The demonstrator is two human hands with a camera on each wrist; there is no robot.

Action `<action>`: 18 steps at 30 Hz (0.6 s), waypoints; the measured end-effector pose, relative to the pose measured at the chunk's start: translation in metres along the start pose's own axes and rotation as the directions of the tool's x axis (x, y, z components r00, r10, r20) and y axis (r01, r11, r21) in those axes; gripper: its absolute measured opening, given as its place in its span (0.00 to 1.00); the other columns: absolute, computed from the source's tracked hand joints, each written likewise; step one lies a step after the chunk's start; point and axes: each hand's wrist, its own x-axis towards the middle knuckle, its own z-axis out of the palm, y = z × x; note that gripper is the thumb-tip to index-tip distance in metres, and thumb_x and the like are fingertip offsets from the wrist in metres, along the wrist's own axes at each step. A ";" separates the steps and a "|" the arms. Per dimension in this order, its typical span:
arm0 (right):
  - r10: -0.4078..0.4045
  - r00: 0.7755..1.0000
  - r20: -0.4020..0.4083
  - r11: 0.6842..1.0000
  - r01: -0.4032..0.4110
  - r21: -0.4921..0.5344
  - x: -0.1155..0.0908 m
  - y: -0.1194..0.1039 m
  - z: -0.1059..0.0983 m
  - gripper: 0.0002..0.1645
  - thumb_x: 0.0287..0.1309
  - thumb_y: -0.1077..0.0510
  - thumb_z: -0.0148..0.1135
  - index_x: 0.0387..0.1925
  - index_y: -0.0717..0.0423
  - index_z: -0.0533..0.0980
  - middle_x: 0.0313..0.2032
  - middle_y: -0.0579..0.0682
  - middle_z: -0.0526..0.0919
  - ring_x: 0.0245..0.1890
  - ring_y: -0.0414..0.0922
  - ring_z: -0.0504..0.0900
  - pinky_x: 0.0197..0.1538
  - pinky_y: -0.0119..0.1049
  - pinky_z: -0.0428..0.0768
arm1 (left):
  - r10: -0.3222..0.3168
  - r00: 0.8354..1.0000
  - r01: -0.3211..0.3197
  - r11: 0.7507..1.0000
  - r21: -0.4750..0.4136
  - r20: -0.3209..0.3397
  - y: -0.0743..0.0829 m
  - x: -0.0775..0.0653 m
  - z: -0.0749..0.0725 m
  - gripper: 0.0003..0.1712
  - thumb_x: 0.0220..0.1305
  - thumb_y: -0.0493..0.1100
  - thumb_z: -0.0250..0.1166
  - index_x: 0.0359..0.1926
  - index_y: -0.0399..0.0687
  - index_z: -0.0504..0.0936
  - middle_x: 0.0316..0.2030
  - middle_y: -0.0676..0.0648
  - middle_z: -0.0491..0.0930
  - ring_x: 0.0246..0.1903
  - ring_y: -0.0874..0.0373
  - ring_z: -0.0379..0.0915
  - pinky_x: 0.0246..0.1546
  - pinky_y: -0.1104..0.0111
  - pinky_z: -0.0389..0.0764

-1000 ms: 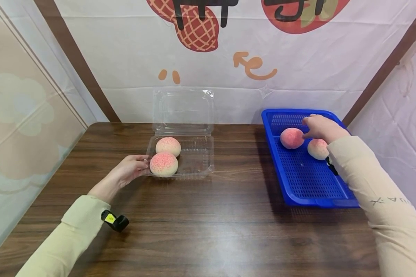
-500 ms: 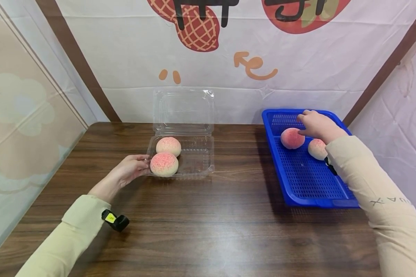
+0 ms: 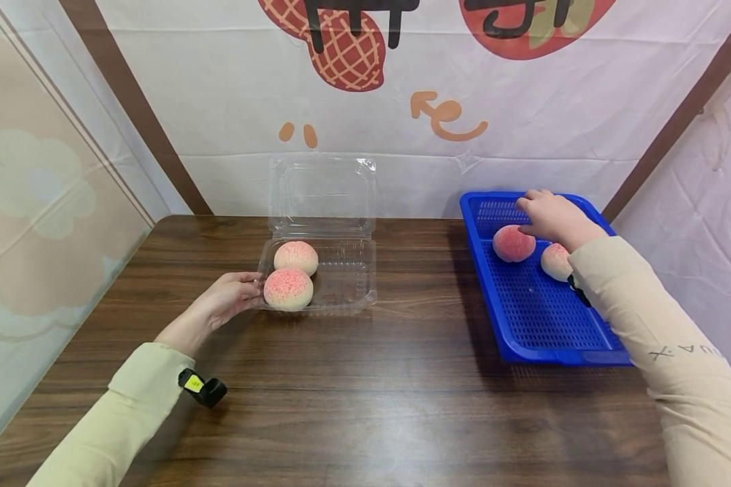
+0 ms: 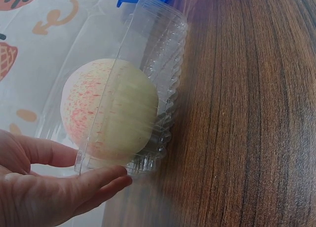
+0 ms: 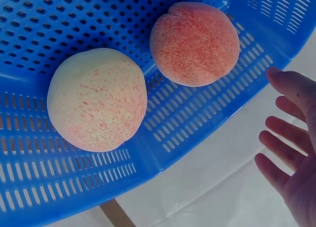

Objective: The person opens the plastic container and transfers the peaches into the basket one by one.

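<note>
My left hand (image 3: pixel 234 297) holds the left edge of a clear plastic clamshell container (image 3: pixel 347 281), pinching its rim between thumb and fingers in the left wrist view. The lid (image 3: pixel 323 196) stands raised at the back. Two cream peaches speckled with pink lie in its left half, a front peach (image 3: pixel 288 289) and a rear peach (image 3: pixel 296 257). Over the far part of a blue basket (image 3: pixel 493 311), my right hand (image 3: pixel 557 218) hovers with loosely bent, spread fingers and holds nothing. Below it lie a deep pink peach (image 5: pixel 195 44) and a paler speckled peach (image 5: pixel 98 99).
A brown wood-grain table (image 3: pixel 390 406) carries both containers, the clamshell left of centre and the basket at the right. Behind them hangs a white printed cloth (image 3: pixel 524 122), close to the clamshell lid and the basket's far rim.
My right hand has shifted slightly left and away from me over the basket, its fingers moving up past the pink peach. The left hand, clamshell and peaches keep their places.
</note>
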 end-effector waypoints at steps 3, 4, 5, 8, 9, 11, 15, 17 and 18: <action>-0.014 1.000 -0.020 1.000 0.014 -0.005 0.001 -0.002 -0.001 0.24 0.49 0.59 0.65 0.45 0.71 0.72 0.43 0.68 0.73 0.45 0.64 0.70 0.47 0.59 0.69 | 0.002 1.000 -0.002 1.000 -0.003 0.000 0.000 0.000 0.000 0.32 0.63 0.27 0.40 0.64 0.20 0.38 0.63 0.26 0.45 0.42 0.69 0.63 0.43 0.78 0.73; -0.022 0.999 -0.026 1.000 0.022 -0.006 0.001 -0.002 -0.001 0.24 0.49 0.60 0.65 0.46 0.71 0.72 0.43 0.68 0.73 0.45 0.64 0.70 0.47 0.59 0.69 | 0.003 1.000 -0.003 1.000 -0.003 0.000 0.000 0.000 0.000 0.32 0.62 0.27 0.40 0.64 0.20 0.38 0.63 0.26 0.45 0.42 0.69 0.64 0.43 0.78 0.73; -0.027 0.999 -0.031 1.000 0.027 -0.008 0.001 -0.003 -0.002 0.24 0.49 0.60 0.65 0.46 0.71 0.72 0.43 0.68 0.73 0.45 0.64 0.70 0.47 0.59 0.69 | 0.003 1.000 -0.003 1.000 -0.005 0.000 0.000 0.000 0.000 0.32 0.62 0.27 0.39 0.64 0.20 0.38 0.63 0.26 0.45 0.42 0.70 0.64 0.43 0.78 0.73; -0.040 0.998 -0.045 0.999 0.040 -0.009 0.002 -0.005 -0.003 0.23 0.49 0.60 0.65 0.45 0.71 0.72 0.43 0.68 0.74 0.45 0.64 0.70 0.46 0.60 0.69 | 0.002 1.000 -0.002 1.000 -0.009 -0.001 0.000 -0.001 0.001 0.32 0.62 0.27 0.39 0.64 0.19 0.38 0.63 0.26 0.45 0.41 0.70 0.64 0.43 0.78 0.73; -0.043 0.998 -0.047 0.999 0.043 -0.010 0.002 -0.005 -0.003 0.23 0.49 0.60 0.65 0.45 0.71 0.72 0.43 0.67 0.74 0.46 0.64 0.70 0.47 0.60 0.69 | 0.002 1.000 -0.002 1.000 -0.011 -0.002 0.000 -0.001 0.001 0.32 0.62 0.27 0.39 0.64 0.19 0.38 0.63 0.26 0.45 0.41 0.70 0.64 0.43 0.78 0.73; -0.049 0.998 -0.049 0.999 0.048 -0.017 0.003 -0.006 -0.004 0.23 0.49 0.60 0.64 0.46 0.71 0.72 0.43 0.67 0.74 0.46 0.64 0.70 0.47 0.60 0.69 | 0.002 1.000 -0.002 1.000 -0.013 -0.002 0.000 -0.001 0.001 0.32 0.62 0.26 0.39 0.64 0.19 0.38 0.63 0.26 0.45 0.41 0.70 0.64 0.43 0.78 0.73; -0.059 0.997 -0.045 0.997 0.058 -0.041 0.005 -0.008 -0.004 0.24 0.49 0.60 0.64 0.47 0.70 0.72 0.44 0.67 0.74 0.47 0.63 0.69 0.48 0.59 0.68 | 0.003 1.000 -0.003 1.000 -0.010 -0.001 0.000 -0.001 0.001 0.32 0.62 0.27 0.39 0.64 0.19 0.38 0.63 0.26 0.45 0.41 0.70 0.64 0.43 0.78 0.73; -0.062 0.997 -0.043 0.997 0.060 -0.049 0.005 -0.009 -0.004 0.25 0.50 0.60 0.64 0.48 0.70 0.71 0.45 0.67 0.74 0.48 0.63 0.69 0.49 0.59 0.68 | 0.001 1.000 -0.001 1.000 -0.008 -0.001 0.001 -0.001 0.001 0.32 0.63 0.27 0.39 0.64 0.20 0.38 0.63 0.26 0.44 0.42 0.70 0.64 0.43 0.78 0.73; -0.064 0.997 -0.044 0.997 0.062 -0.051 0.006 -0.009 -0.004 0.25 0.50 0.60 0.64 0.48 0.70 0.71 0.45 0.67 0.74 0.48 0.63 0.69 0.49 0.59 0.68 | 0.000 1.000 0.000 1.000 -0.008 -0.001 0.001 -0.001 0.001 0.32 0.63 0.27 0.39 0.64 0.20 0.38 0.63 0.26 0.44 0.42 0.70 0.64 0.44 0.78 0.73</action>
